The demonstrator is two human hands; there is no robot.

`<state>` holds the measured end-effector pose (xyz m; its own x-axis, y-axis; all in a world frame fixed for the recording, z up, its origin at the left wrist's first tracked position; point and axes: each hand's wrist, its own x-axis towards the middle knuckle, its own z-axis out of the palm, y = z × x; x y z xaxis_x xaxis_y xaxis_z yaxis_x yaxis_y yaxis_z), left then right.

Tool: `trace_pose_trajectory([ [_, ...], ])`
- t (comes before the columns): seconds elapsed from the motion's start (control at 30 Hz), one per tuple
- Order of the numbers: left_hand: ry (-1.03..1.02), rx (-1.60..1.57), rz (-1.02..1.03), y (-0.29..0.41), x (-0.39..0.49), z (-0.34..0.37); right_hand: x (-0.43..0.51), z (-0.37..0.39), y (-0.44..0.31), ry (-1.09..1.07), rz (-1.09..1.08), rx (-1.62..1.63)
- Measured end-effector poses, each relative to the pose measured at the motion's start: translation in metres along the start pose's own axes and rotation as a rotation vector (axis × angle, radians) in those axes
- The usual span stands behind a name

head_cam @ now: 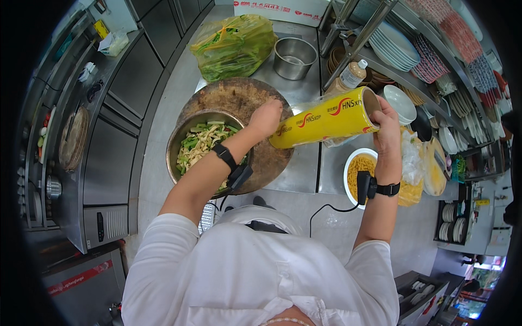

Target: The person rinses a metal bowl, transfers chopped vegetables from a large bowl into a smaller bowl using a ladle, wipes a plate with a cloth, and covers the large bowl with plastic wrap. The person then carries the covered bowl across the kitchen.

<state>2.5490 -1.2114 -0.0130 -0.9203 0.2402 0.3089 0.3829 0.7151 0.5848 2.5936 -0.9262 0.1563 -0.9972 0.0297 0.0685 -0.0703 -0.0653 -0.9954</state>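
Observation:
A large roll of cling film (322, 118) with yellow printed wrapping slants over the steel counter. My right hand (385, 118) grips its right end, thumb at the open cardboard core. At the roll's left end my left hand (267, 117) is curled closed, with a strip of clear film running from it along the roll's upper side; its fingertips are partly hidden. Below my left forearm, a steel bowl (169, 150) holds cut green vegetables and pale strips (197, 148). The bowl rests on a round wooden chopping board (261, 171).
Behind the board are a yellow-green plastic bag of leafy vegetables (234, 49) and a steel pot (295, 59). A sauce bottle (350, 75) stands near the shelf post (359, 40). To the right, a white tub (350, 183) holds yellow food pieces; stacked plates (393, 47) fill the shelf.

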Motion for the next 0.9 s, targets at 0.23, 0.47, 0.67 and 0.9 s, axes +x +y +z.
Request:
trace_pose_trajectory([
  [0.23,-0.042,-0.525,-0.328,0.007,-0.02,0.023,-0.004,-0.002,-0.002,0.056,0.008,0.065],
  [0.47,-0.102,-0.034,-0.1,0.002,-0.003,0.024,-0.003,-0.003,-0.004,0.032,0.016,0.036],
  [0.67,-0.042,0.146,0.022,-0.025,0.027,0.01,0.002,-0.008,0.02,0.033,-0.003,0.016],
  [0.9,-0.067,-0.426,-0.411,-0.035,0.008,-0.013,-0.007,-0.044,0.043,0.123,0.009,0.095],
])
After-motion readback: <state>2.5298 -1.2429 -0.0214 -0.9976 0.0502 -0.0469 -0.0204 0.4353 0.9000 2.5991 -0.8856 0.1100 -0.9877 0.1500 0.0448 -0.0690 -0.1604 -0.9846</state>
